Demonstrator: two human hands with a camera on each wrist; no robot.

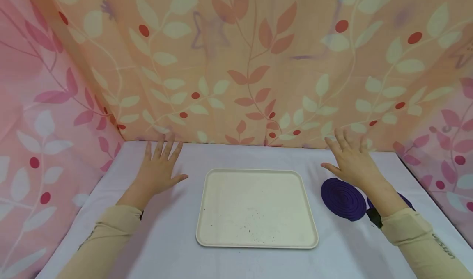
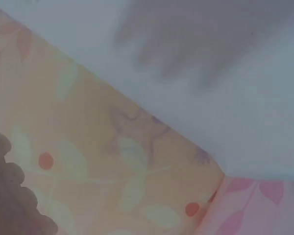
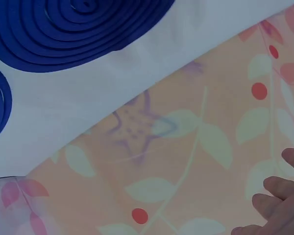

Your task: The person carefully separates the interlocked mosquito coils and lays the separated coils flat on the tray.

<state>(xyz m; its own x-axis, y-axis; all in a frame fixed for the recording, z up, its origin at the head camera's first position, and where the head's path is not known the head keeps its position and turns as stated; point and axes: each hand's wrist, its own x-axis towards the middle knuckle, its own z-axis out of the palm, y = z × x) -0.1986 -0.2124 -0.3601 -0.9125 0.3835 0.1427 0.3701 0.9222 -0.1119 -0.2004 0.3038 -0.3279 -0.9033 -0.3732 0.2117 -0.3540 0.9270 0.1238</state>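
My left hand [image 1: 157, 170] is held over the left part of the white table with its fingers spread and nothing in it. On the other side, my right hand [image 1: 352, 164] also has spread fingers and holds nothing. Between the two lies a cream rectangular tray [image 1: 255, 207] with small dark specks on its surface. A dark purple spiral coil of flat strip [image 1: 343, 199] lies right of the tray, just below the right hand. Partly hidden under the right wrist is a second spiral coil [image 1: 405, 201]; both coils look blue in the right wrist view.
A leaf-patterned curtain [image 1: 255, 65] stands along the table's back edge, and pink cloth [image 1: 48, 147] hangs at the left, with more pink cloth [image 1: 451, 147] at the right. White cloth [image 1: 166, 246] covers the table.
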